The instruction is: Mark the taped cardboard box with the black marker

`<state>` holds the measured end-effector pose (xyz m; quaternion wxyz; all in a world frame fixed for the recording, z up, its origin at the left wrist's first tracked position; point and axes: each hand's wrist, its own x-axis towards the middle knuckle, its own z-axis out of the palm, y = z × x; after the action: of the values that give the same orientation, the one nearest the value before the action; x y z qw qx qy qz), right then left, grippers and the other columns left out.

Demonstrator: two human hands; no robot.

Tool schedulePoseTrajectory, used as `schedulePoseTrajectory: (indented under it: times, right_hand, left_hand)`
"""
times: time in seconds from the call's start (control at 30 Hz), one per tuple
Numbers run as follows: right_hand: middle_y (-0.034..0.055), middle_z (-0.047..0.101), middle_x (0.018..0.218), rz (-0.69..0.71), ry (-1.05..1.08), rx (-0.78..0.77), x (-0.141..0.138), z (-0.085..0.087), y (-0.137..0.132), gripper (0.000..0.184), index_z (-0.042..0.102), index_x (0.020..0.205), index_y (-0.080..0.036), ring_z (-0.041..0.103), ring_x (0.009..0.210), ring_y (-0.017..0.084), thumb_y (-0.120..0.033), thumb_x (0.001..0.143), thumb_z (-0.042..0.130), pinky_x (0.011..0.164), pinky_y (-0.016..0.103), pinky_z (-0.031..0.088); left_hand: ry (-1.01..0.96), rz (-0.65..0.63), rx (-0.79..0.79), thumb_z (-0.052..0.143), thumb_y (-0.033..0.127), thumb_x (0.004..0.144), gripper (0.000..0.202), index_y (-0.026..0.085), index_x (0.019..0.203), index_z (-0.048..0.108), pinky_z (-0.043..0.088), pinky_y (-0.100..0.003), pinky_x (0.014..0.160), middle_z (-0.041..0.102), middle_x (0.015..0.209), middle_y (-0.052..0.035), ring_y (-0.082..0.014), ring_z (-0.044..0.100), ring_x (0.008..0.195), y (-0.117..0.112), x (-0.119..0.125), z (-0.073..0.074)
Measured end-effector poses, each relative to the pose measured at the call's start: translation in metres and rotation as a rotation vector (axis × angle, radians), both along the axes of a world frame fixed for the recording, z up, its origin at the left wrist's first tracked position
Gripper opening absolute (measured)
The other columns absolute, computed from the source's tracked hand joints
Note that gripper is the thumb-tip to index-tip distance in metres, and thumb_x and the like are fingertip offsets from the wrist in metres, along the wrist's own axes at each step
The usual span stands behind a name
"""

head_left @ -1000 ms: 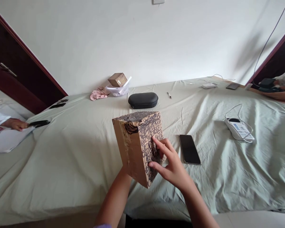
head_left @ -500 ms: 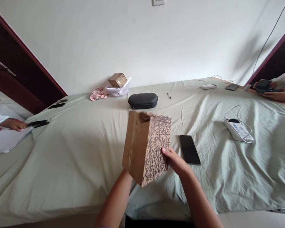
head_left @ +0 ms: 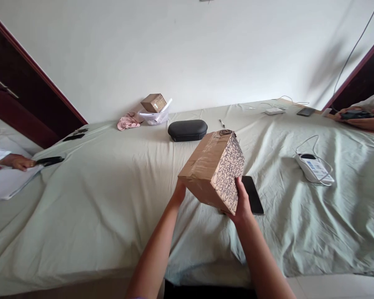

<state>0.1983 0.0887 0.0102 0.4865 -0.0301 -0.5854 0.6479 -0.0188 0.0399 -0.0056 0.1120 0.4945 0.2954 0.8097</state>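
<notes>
A brown cardboard box (head_left: 205, 160) is held tilted above the bed, its taped top and one side covered in dark scribbles turned toward me. My right hand (head_left: 241, 199) grips the scribbled side near the lower edge, with the thumb on the face. On the other side my left hand (head_left: 180, 192) supports the box; its fingers are hidden behind the cardboard. A black smartphone (head_left: 252, 195) lies just right of the box, partly covered by it and my right hand. Behind the box rests a black zip case (head_left: 187, 130).
At the back are a smaller carton (head_left: 154, 103) on a plastic tub (head_left: 156, 117), a pink cloth (head_left: 129, 121) and a pen (head_left: 222, 123). A white device with a cable (head_left: 314, 168) lies at right. Other people's hands show at left (head_left: 20, 162) and right (head_left: 361, 120).
The box has tipped and turned, moving up and to the right, so its taped face and near end now show. Both my hands moved with it. The right-hand person's dark object has tilted.
</notes>
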Motion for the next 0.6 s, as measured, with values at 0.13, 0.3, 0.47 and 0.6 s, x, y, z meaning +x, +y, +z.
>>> schedulePoseTrajectory:
  times: [0.13,0.3,0.47,0.6]
  right_hand:
    - [0.0163,0.077,0.114,0.047,-0.068,-0.184,0.01,0.005,0.011,0.078,0.065,0.137,-0.019,0.071,0.118,0.039,-0.079,0.088,0.057,0.096,0.056,0.062]
    - [0.0169,0.077,0.114,0.047,-0.118,-0.188,0.008,0.002,0.016,0.076,0.067,0.135,-0.018,0.069,0.124,0.039,-0.079,0.092,0.05,0.099,0.056,0.061]
    - [0.012,0.067,0.142,-0.134,-0.033,0.196,0.008,-0.007,0.033,0.081,0.063,0.145,-0.024,0.055,0.143,0.035,-0.08,0.087,0.061,0.119,0.052,0.047]
    - [0.012,0.05,0.161,-0.306,-0.066,0.568,0.002,-0.012,0.04,0.091,0.049,0.159,-0.023,0.042,0.153,0.034,-0.074,0.087,0.07,0.127,0.053,0.035]
  left_hand:
    - [0.102,-0.112,0.021,0.062,0.093,0.074,0.092,0.023,0.133,0.071,0.055,-0.046,0.105,0.075,0.126,-0.0103,-0.0334,0.069,0.118,-0.012,-0.008,0.005]
    - [0.211,-0.222,-0.006,0.058,0.091,0.08,0.084,0.026,0.131,0.074,0.053,-0.044,0.108,0.073,0.134,-0.0115,-0.0336,0.066,0.129,-0.024,-0.013,0.006]
    - [0.309,-0.273,-0.024,0.072,0.094,0.06,0.112,0.024,0.146,0.065,0.052,-0.051,0.107,0.072,0.133,-0.0177,-0.0406,0.066,0.128,-0.033,-0.028,0.008]
    - [0.464,-0.193,-0.018,0.093,0.073,0.056,0.133,0.032,0.167,0.032,0.04,-0.052,0.122,0.046,0.164,-0.0168,-0.0409,0.047,0.149,-0.035,-0.026,0.006]
